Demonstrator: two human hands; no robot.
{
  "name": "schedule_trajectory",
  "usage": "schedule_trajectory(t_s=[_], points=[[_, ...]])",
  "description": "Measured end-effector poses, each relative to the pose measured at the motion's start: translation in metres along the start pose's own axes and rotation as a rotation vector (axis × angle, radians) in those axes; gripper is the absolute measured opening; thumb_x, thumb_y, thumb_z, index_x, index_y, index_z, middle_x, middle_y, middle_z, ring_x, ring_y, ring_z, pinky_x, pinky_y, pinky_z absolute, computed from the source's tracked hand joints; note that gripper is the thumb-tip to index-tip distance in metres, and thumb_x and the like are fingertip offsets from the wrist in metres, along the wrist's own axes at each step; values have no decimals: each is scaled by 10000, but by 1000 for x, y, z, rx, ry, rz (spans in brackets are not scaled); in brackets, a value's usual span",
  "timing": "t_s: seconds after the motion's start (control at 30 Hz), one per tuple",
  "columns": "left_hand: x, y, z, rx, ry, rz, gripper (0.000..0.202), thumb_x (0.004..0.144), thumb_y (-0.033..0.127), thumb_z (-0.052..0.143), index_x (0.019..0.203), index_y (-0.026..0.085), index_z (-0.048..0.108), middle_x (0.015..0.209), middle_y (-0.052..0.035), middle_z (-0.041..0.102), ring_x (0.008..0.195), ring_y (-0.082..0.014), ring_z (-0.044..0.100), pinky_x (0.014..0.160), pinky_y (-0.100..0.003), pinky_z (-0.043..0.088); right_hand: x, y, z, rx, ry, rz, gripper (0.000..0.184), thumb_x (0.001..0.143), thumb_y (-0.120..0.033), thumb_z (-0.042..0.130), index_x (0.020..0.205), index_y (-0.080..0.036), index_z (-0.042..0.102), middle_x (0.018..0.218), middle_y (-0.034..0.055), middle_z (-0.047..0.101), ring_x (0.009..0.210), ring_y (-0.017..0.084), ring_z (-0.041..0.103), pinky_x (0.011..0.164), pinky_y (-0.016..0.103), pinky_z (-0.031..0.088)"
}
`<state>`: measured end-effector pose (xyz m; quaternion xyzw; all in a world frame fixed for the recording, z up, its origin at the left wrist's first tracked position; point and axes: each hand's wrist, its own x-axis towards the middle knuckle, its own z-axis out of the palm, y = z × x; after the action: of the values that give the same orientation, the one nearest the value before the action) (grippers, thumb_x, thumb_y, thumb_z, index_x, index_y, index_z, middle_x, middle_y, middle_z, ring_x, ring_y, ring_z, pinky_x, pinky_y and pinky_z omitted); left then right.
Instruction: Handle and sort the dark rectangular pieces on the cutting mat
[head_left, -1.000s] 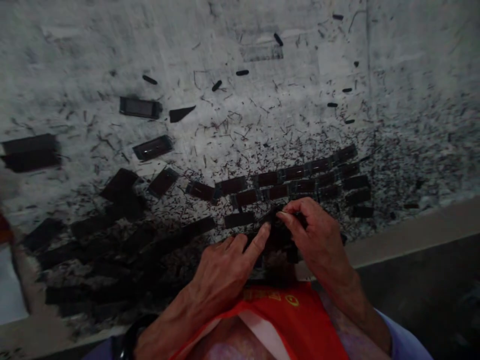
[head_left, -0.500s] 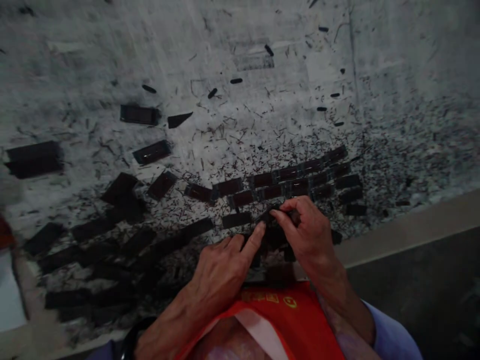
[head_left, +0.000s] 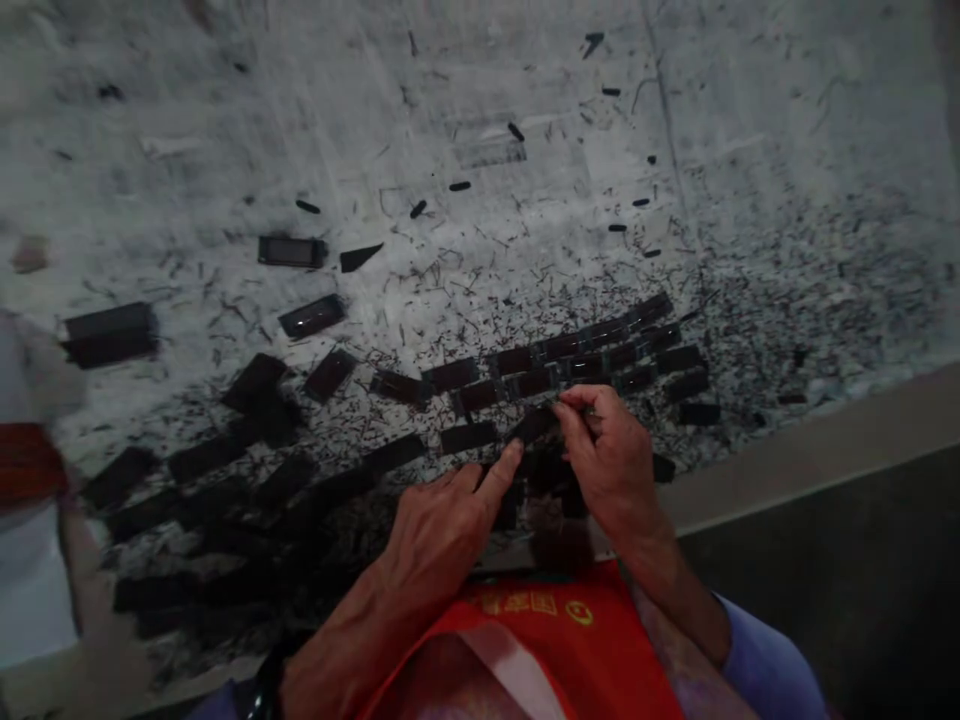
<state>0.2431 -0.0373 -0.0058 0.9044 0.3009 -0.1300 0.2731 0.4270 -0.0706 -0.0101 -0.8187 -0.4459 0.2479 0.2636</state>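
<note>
A dark, flat rectangular piece (head_left: 534, 427) lies tilted on the worktop between my hands. The outstretched index finger of my left hand (head_left: 450, 525) presses on its left end, while the other fingers of that hand rest bent and low. At the piece's far right corner, the thumb and index finger of my right hand (head_left: 607, 445) are pinched together. Whatever sits in that pinch is too small and dark to make out. Just left of the piece lies a similar dark rectangle (head_left: 469, 437). More dark pieces lie in shadow below my fingers, partly hidden.
Two slanting rows of dark framed rectangles (head_left: 534, 382) lie beyond my hands. A heap of dark pieces (head_left: 202, 455) spreads to the left. Thin black scraps (head_left: 757, 280) litter the pale worktop (head_left: 450, 90). The front edge (head_left: 795, 450) runs at the lower right.
The view has shifted a little. My right hand's pinch has moved away from my left fingertip to the piece's far right corner, so more of the piece shows. My left finger stays on it.
</note>
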Motion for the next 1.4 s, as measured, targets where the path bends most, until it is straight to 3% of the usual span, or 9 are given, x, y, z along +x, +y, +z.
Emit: schedule_trajectory(t_s=[0.17,0.47,0.7,0.83,1.0,1.23,1.4], points=[[2,1,-2,8,-14,-5,574,862,97,460,1400,239,321,764,6,649,624,-161,637,476,-233,430,-1,0,-1,33,-7,38,96,831,-258,550,913,-207,550,860,35,631,737,167,614,635,295,505],[7,6,-15,4,-95,-80,527,883,135,434,1386,272,355,821,-19,691,663,-177,667,483,-224,456,5,-4,3,-65,35,-27,73,799,-220,579,790,-211,508,765,12,583,695,165,567,668,296,461],[8,7,-15,-88,-118,-134,512,894,115,382,1380,277,365,1021,-66,695,824,-207,687,636,-277,535,4,0,5,-32,56,-76,32,826,-220,535,805,-205,516,776,24,576,717,178,561,681,309,449],[8,10,-18,-166,-77,-175,500,888,101,366,1362,258,399,1077,-90,685,919,-237,673,745,-356,539,0,3,5,16,51,-152,63,836,-185,510,887,-182,548,860,60,583,797,193,574,711,312,465],[9,17,-22,-170,3,-224,432,888,117,373,1288,222,499,1101,-87,684,959,-215,663,825,-336,513,-12,8,0,105,20,-281,126,851,-122,461,894,-181,564,884,68,602,859,183,581,799,314,469],[10,23,-29,-269,108,-255,361,916,210,328,1194,213,559,1141,-40,670,1007,-179,642,859,-292,489,-13,12,-10,191,-5,-326,92,824,-136,500,807,-192,571,804,42,599,791,168,582,737,293,482],[14,19,-39,-347,124,-257,311,911,249,341,1060,221,612,965,-6,719,833,-158,677,747,-250,508,-8,10,-12,184,-26,-305,96,814,-134,507,799,-189,584,798,40,610,779,166,593,728,289,483]])
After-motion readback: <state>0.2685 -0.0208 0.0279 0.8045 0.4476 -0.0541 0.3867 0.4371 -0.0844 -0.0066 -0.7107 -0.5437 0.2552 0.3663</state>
